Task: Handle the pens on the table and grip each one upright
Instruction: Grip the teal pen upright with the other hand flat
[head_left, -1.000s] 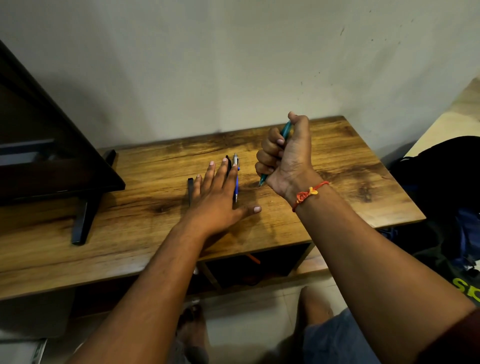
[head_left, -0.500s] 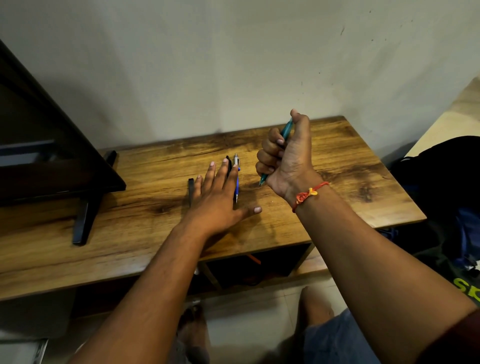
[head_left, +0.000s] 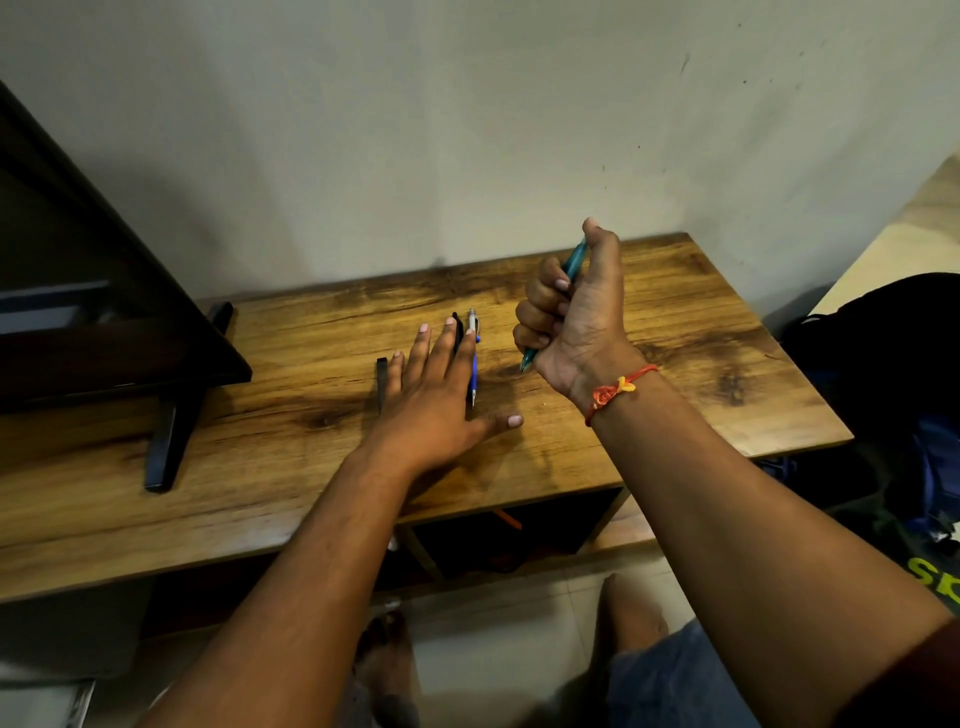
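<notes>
Right hand (head_left: 571, 322): centre right, fist curled round the teal pen (head_left: 575, 264), thumb on top
Teal pen: nearly upright, tip pointing down at the table (head_left: 727, 395)
Left hand (head_left: 441, 400): centre, flat on table, fingers straight, slightly spread
Blue pen (head_left: 474, 376): lying along the index finger
Black pen (head_left: 382, 382): flat, beside little finger

The right hand (head_left: 574, 317) hides the middle of the teal pen (head_left: 575, 262); only its top end and tip show. The left hand (head_left: 436, 395) covers most of a black pen (head_left: 458, 330) and overlaps the blue pen (head_left: 474, 374). The screen (head_left: 104, 312) is cut by the left edge, the bag (head_left: 883, 353) by the right. The shelf (head_left: 519, 535) is too dark to read.
</notes>
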